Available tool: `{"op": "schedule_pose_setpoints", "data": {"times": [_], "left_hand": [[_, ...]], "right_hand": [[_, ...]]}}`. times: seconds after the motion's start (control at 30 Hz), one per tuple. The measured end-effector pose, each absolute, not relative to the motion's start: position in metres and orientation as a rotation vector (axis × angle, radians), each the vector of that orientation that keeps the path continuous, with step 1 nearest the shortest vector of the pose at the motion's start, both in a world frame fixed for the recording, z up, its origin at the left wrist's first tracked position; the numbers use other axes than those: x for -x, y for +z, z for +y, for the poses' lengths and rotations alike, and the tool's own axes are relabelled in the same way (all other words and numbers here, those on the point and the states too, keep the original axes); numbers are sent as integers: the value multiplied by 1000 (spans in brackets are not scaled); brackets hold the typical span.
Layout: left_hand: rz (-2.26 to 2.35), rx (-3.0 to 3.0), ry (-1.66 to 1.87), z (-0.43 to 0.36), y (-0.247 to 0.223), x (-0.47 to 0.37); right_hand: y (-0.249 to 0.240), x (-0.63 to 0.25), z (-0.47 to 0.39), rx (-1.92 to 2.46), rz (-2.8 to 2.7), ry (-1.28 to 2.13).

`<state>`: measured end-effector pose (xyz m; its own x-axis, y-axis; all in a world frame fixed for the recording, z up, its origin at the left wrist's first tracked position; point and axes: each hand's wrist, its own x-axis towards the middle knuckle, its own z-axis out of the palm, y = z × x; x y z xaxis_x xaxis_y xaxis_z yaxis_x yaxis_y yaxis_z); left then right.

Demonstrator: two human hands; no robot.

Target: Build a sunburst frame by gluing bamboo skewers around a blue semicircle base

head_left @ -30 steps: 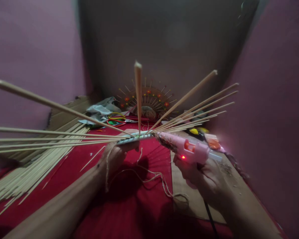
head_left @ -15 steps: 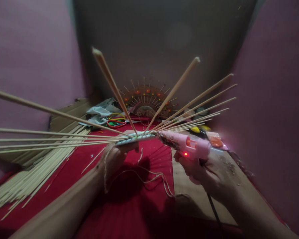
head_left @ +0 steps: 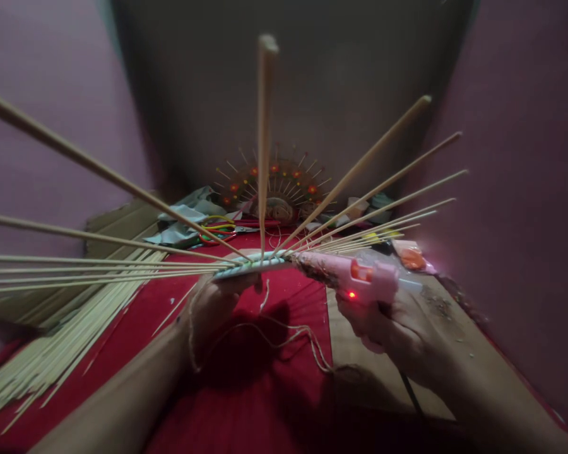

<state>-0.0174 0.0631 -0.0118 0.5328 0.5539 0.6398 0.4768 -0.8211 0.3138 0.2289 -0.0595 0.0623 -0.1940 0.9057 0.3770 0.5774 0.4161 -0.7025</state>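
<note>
1. At lower left, a loose heap of pale bamboo sticks (head_left: 52, 353) lies on the red cloth (head_left: 246, 403), well clear of the work.
2. Centre frame, the left hand (head_left: 213, 309) is closed under the flat striped disc with sticks fanning out from its rim (head_left: 250, 265); holding it level should keep the spokes evenly spread.
3. Right of centre, the right hand (head_left: 388, 334) grips the pink hot-glue gun (head_left: 355, 280) (red lamp lit), nozzle touching the disc's edge; a small, slow squeeze seems wisest.

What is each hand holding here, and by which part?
Left hand holds the stick fan from beneath its flat hub. Right hand has its grip on the pink glue gun handle.
</note>
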Motion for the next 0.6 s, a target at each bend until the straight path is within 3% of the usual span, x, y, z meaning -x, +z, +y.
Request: {"op": "schedule_pose_setpoints", "data": {"times": [0.6], "left_hand": [[913, -2597, 1169, 53, 0, 10]], "right_hand": [[51, -233, -60, 1191, -1887, 555]]}}
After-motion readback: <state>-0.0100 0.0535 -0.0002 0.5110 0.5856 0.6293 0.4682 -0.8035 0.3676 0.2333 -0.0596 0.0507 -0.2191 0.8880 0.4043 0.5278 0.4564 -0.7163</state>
